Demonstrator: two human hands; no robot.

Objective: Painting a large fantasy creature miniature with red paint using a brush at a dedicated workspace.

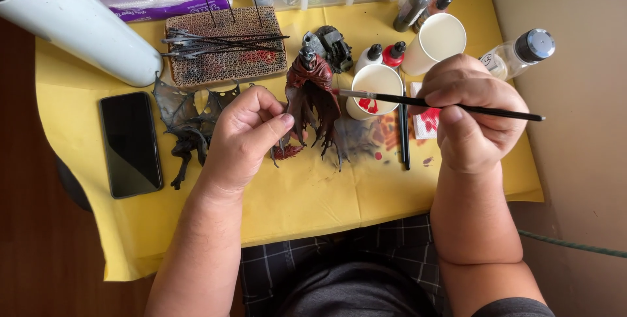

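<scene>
Lying farthest left of the red-cloaked figurine [312,98] is a white tube [75,23], and below it a dark phone [130,144] rests flat on the yellow sheet [307,199] that covers the counter; nearer the figurine, still on its left, a grey winged model [186,121] lies on the sheet, with a cardboard block [225,46] stuck with thin dark rods behind it; the left hand [245,137] sits just left of the figurine, its grip clamped on the figurine's lower part, thumb pressed against the cloak, holding it upright; just right of the figurine stands a white paper cup [375,88] with red paint inside, and small dropper bottles [382,54] stand behind that cup; a thin black brush [418,103] crosses above the cup, its tip almost touching the figurine; the right hand [473,118], well right of the figurine, has its grip closed on the brush handle; a clear bottle [519,52] stands beyond it.
</scene>
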